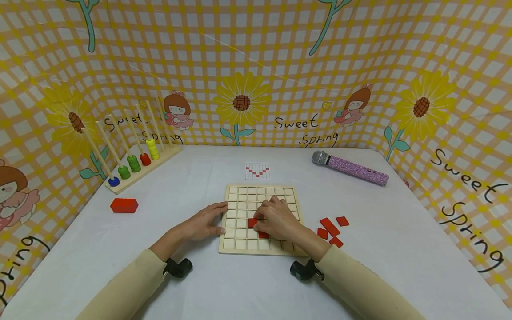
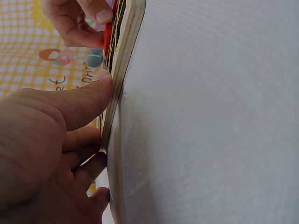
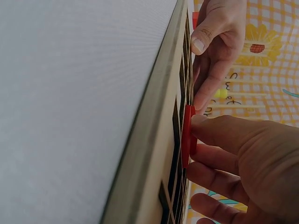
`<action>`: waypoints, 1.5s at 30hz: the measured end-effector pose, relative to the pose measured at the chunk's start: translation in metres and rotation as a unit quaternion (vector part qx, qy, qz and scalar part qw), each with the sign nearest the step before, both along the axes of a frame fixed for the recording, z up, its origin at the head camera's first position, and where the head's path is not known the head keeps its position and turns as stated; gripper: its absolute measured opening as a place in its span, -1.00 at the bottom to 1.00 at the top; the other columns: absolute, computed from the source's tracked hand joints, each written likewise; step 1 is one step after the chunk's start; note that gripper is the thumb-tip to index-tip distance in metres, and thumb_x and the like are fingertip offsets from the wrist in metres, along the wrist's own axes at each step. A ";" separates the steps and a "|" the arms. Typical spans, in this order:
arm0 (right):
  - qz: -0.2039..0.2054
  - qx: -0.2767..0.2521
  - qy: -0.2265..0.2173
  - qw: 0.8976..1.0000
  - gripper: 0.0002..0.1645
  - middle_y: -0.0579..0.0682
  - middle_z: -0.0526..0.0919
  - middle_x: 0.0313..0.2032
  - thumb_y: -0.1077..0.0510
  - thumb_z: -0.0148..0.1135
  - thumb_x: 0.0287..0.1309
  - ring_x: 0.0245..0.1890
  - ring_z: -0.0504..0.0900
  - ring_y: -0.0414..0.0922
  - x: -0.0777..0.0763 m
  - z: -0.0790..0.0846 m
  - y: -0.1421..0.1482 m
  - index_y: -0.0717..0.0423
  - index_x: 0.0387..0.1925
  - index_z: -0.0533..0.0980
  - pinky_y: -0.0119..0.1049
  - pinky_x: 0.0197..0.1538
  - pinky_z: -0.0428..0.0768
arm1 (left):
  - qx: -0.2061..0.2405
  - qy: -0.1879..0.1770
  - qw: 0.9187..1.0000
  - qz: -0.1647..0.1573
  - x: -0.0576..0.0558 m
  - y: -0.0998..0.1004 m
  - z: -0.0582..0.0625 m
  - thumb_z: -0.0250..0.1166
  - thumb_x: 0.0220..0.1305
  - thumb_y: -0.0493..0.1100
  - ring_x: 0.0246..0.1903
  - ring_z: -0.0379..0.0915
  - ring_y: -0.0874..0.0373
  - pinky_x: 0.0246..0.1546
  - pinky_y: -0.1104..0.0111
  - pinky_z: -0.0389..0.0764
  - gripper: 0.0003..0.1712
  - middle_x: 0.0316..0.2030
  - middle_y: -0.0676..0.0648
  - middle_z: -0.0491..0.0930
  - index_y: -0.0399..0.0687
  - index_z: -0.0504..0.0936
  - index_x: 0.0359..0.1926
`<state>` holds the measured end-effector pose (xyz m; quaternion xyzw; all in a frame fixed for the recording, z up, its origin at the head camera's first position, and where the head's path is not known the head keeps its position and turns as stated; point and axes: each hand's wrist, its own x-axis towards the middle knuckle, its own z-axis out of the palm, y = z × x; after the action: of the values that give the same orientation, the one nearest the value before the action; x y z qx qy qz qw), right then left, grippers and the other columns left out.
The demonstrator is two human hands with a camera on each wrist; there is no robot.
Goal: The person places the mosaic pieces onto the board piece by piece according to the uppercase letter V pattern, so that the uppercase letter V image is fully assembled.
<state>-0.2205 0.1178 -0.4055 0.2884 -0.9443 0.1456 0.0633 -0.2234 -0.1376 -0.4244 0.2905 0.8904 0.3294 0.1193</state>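
Note:
A wooden grid board lies on the table. My left hand rests along its left edge, with fingers extended and the thumb against the side. Over the middle of the grid, my right hand pinches a red tile between thumb and fingers, close against the board surface. One red square shows left of the right fingers, and another red piece shows just below them. The right hand covers part of the grid.
Several loose red tiles lie right of the board. Behind it is a small card with a red stepped pattern. A glittery microphone lies back right. A peg stand with coloured beads and a red block are on the left.

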 end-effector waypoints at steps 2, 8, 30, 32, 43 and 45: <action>0.000 0.001 0.001 1.000 -0.74 -0.08 0.66 -0.33 -0.01 0.46 -0.11 -0.25 0.38 -0.11 -0.001 0.000 0.000 0.01 -0.34 0.69 -0.16 -0.16 0.34 | 0.000 -0.002 1.000 0.001 0.000 0.000 0.000 0.26 0.24 -0.15 0.44 -0.12 -0.19 0.36 -0.17 -0.02 -0.20 0.45 -0.21 0.02 -0.32 0.13 0.39; -0.002 0.003 0.000 1.000 -0.75 -0.08 0.66 -0.32 0.01 0.46 -0.11 -0.25 0.38 -0.10 -0.001 -0.001 -0.001 0.00 -0.33 0.69 -0.18 -0.17 0.34 | -0.001 -0.001 1.000 0.002 0.000 0.000 0.000 0.25 0.24 -0.15 0.44 -0.12 -0.19 0.36 -0.18 -0.02 -0.21 0.45 -0.21 0.02 -0.32 0.13 0.39; -0.012 -0.005 -0.021 1.000 -0.72 -0.08 0.65 -0.30 -0.01 0.45 -0.11 -0.24 0.36 -0.12 0.000 0.000 -0.001 0.01 -0.31 0.69 -0.22 -0.17 0.30 | 0.007 -0.013 1.000 0.008 0.000 0.001 0.000 0.26 0.23 -0.16 0.45 -0.14 -0.20 0.36 -0.17 -0.02 -0.20 0.46 -0.20 0.01 -0.29 0.13 0.40; -0.018 -0.006 -0.023 1.000 -0.71 -0.09 0.66 -0.29 -0.02 0.45 -0.11 -0.23 0.36 -0.12 0.000 0.000 0.000 0.00 -0.31 0.69 -0.19 -0.14 0.32 | 0.006 -0.013 1.000 0.008 0.000 0.001 0.000 0.26 0.24 -0.16 0.45 -0.14 -0.19 0.36 -0.17 -0.02 -0.20 0.46 -0.20 0.01 -0.29 0.12 0.40; -0.043 -0.028 -0.023 0.998 -0.74 -0.14 0.64 -0.35 0.01 0.43 -0.11 -0.25 0.36 -0.13 0.005 0.008 0.005 0.00 -0.32 0.70 -0.22 -0.15 0.30 | 0.001 -0.008 1.000 0.007 -0.001 0.000 -0.002 0.26 0.24 -0.13 0.45 -0.13 -0.19 0.36 -0.17 -0.01 -0.20 0.45 -0.19 0.02 -0.27 0.13 0.40; -0.042 -0.033 -0.020 0.998 -0.73 -0.13 0.66 -0.34 0.02 0.42 -0.11 -0.25 0.36 -0.12 0.007 0.010 0.008 0.02 -0.30 0.70 -0.22 -0.15 0.30 | 0.002 -0.007 1.000 0.007 -0.001 0.000 -0.002 0.26 0.24 -0.13 0.45 -0.13 -0.19 0.36 -0.17 -0.01 -0.20 0.45 -0.19 0.02 -0.27 0.13 0.40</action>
<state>-0.2131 0.1257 -0.3955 0.2434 -0.9513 0.1794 0.0597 -0.2241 -0.1378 -0.4267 0.2825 0.8909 0.3338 0.1226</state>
